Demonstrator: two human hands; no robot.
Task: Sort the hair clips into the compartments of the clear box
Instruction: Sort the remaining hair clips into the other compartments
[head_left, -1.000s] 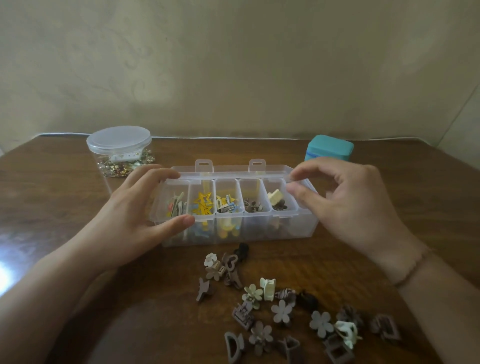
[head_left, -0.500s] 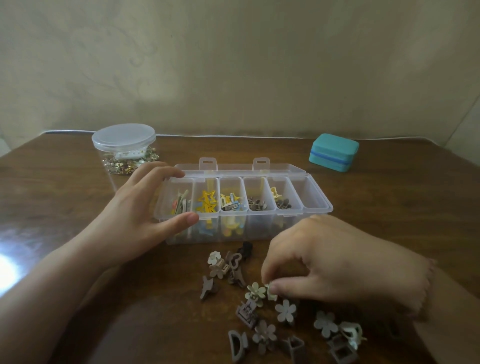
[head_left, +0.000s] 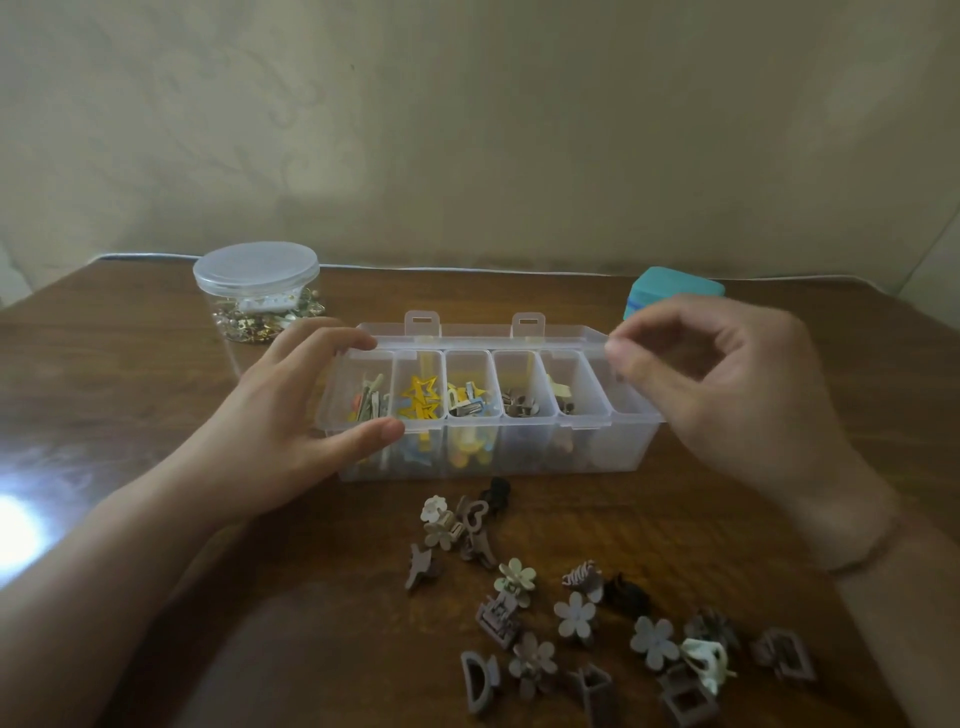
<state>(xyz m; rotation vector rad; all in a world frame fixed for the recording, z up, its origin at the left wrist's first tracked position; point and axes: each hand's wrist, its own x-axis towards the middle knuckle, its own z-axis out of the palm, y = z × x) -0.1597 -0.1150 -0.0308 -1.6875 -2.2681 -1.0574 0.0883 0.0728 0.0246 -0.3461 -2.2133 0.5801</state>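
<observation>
the clear box (head_left: 519, 452) sits mid-tabletop, lid open. the left hand (head_left: 291, 415) grips its left end, fingers on the far rim and thumb on the near rim. the right hand (head_left: 727, 384) hovers over the rightmost compartment, fingertips pinched; whether it holds anything i cannot tell. loose hair clips (head_left: 574, 613) lie toward the near edge.
</observation>
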